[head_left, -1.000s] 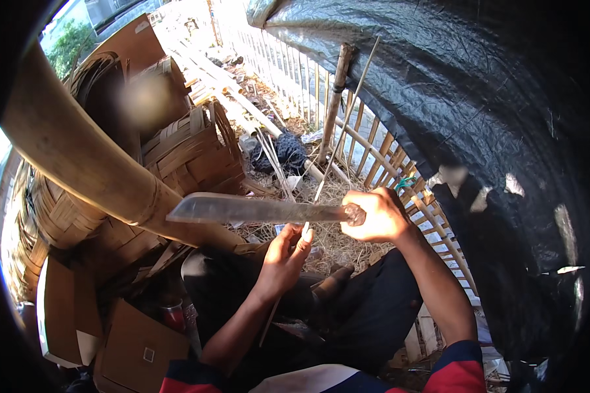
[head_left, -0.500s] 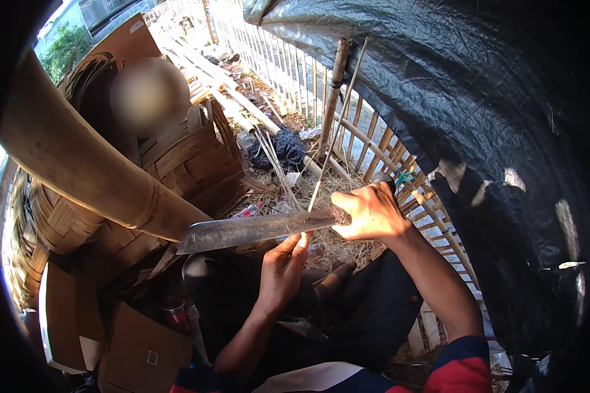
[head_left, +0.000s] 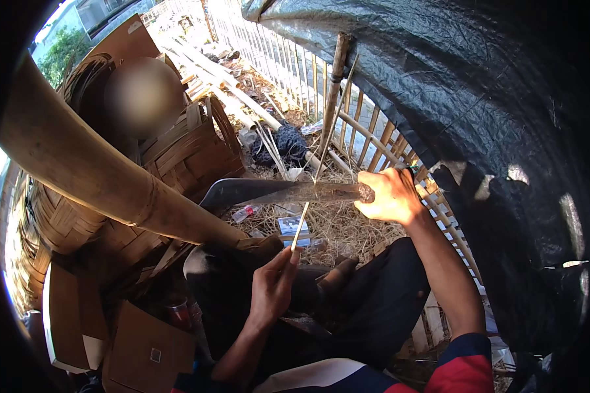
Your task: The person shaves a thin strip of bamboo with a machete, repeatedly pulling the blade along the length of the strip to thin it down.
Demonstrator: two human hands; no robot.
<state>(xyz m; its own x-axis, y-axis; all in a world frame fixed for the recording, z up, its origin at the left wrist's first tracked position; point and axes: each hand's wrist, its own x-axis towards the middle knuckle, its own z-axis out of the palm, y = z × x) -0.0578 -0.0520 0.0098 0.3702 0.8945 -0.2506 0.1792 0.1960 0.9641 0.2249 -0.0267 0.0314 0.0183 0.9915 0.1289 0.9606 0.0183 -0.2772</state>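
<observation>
My right hand (head_left: 393, 195) is closed round the handle of a machete (head_left: 269, 191), its broad worn blade pointing left across the space in front of me. A thin pale bamboo strip (head_left: 301, 226) is pinched between the thumb and fingers of my left hand (head_left: 273, 288), just above my lap. Rising away from me, the strip meets the blade around its middle and continues beyond it toward an upright bamboo post (head_left: 335, 85). The blade covers a short part of the strip. The machete's grip is mostly hidden inside my fist.
A thick bamboo pole (head_left: 105, 173) slants across the left, before woven baskets (head_left: 183, 150). Cardboard boxes (head_left: 147, 347) stand lower left. A dark tarp (head_left: 505, 131) hangs at right beside a bamboo fence (head_left: 373, 144). Shavings (head_left: 354, 229) and litter cover the ground.
The machete has moved away from me and a little right along the bamboo strip. My left hand has drawn slightly back, so more strip shows between hand and blade.
</observation>
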